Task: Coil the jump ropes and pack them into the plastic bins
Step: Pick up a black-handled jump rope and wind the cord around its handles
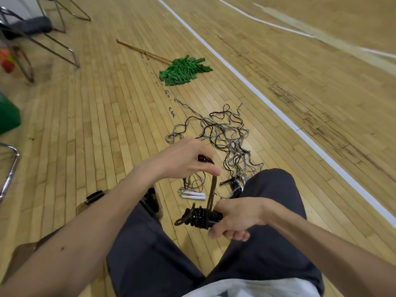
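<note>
Dark trousers [246,243] and a pale shirt hem [257,288] fill the near foreground; the person is seated with knees spread over a wooden floor [107,125]. Right hand [235,219]: closed around the handles of a dark rope [199,215], whose cord is wound in several tight turns about the bundle just left of the fist. Left hand [184,159]: raised above and to the left of the right, fingers pinched on the free end of the same rope, a taut stretch of cord running straight down from it to the coil. The two hands are apart, joined only by that cord. Beyond the knees, on the floor: a loose tangle [225,136] of grey and dark ropes, uncoiled, its strands trailing toward the right knee. Between the hands and the tangle: two white handles [194,195] lying side by side, cord attached. Farther off: a green mop [184,70] with a wooden shaft, lying flat near a white court line [278,110]. Left edge: metal chair legs [53,46], a green block [8,114], blurred. Whether the clear object [90,202] under the left forearm is a bin, I cannot tell.
</note>
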Motion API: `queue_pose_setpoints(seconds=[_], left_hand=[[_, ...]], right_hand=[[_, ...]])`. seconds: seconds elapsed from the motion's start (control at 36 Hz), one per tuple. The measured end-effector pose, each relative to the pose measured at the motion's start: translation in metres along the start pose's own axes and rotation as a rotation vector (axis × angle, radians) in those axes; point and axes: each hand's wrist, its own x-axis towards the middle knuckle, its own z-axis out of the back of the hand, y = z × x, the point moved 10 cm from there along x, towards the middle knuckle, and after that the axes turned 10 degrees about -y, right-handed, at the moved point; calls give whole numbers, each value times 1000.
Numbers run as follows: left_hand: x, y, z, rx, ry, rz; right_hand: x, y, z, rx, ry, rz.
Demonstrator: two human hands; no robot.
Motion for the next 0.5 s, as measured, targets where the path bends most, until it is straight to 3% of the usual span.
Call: queue_pose_setpoints(seconds=[0.31,0.5], left_hand=[[-5,63,-25,-100,-62,187],[-7,77,-47,-249,-67,266]], right_hand=[[-19,35,-5,31,-27,235],[-24,44,9,313,-59,323]])
